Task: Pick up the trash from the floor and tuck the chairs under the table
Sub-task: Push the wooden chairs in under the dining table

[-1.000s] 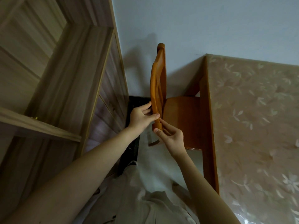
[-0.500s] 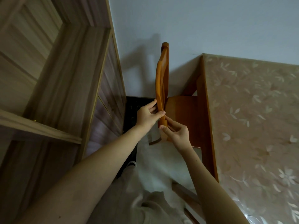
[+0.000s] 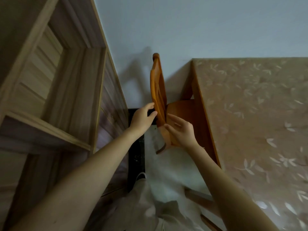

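Hands both low on the chair [image 3: 158, 90] back: left hand [image 3: 142, 120] flat-ish, fingertips and thumb tip pressed to the outer face, nothing wrapped round; right hand [image 3: 181, 130] pinching the near post loosely, thumb on the edge, fingers laid almost straight along the inner side. Below them pale floor [image 3: 166, 167], nothing lying on the strip in view; rest of the floor out of frame, so can't confirm the pickup half. Tucking step in hand, looks nearly done: front of the seat [image 3: 181, 109] already under the counter [image 3: 250, 114] edge, rear part showing. Probably left: last push in, square up, let go. Other chairs not checkable from here. Chair itself: glossy orange-brown wood, curved slatted back seen edge-on, rounded knob on top, upright, between the shelf unit [image 3: 66, 90] and the counter, close to the wall [image 3: 183, 27] at the far end.
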Demonstrator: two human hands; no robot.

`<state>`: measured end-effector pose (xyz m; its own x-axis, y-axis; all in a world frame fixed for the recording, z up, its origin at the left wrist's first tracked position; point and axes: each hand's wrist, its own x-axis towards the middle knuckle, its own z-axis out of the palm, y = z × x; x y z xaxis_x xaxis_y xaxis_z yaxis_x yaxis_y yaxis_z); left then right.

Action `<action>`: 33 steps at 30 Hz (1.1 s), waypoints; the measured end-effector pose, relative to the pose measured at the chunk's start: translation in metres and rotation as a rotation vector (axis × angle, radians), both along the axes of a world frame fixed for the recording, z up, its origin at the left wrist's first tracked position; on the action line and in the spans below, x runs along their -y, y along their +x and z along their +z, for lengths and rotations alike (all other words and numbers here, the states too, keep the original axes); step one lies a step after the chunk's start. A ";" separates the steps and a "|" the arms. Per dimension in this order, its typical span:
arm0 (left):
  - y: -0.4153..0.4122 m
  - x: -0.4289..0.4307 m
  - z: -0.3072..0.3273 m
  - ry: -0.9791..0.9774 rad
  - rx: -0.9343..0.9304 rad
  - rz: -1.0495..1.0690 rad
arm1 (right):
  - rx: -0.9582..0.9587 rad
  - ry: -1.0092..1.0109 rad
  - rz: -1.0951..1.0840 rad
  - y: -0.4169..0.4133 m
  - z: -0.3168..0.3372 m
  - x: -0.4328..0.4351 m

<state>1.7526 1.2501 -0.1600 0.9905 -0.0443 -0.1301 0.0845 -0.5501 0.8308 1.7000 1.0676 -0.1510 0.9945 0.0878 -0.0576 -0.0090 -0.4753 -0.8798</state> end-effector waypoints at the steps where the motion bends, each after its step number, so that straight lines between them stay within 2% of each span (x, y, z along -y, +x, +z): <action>1: -0.003 -0.002 0.011 0.125 0.096 -0.061 | 0.068 -0.073 0.009 -0.003 0.009 0.007; 5: -0.019 0.004 0.065 0.480 0.489 -0.270 | 0.405 -0.319 0.004 -0.020 0.053 0.037; 7: -0.035 0.013 0.088 0.579 0.615 -0.317 | 0.637 -0.414 0.000 -0.034 0.070 0.051; 8: -0.044 0.018 0.098 0.604 0.654 -0.331 | 0.695 -0.462 -0.014 -0.042 0.077 0.061; 13: -0.105 0.055 0.112 0.603 0.683 -0.410 | 0.549 -0.620 -0.148 -0.102 0.086 0.112; 20: -0.189 0.127 0.055 0.484 0.417 -0.648 | 0.256 -0.700 -0.336 -0.233 0.048 0.176; 22: -0.198 0.149 0.048 0.455 0.395 -0.739 | 0.216 -0.720 -0.421 -0.263 0.042 0.189; 28: -0.194 0.214 0.063 0.385 0.519 -1.028 | 0.155 -0.781 -0.764 -0.333 0.046 0.208; 33: -0.195 0.263 0.076 0.332 0.585 -1.301 | 0.073 -0.762 -1.133 -0.393 0.047 0.192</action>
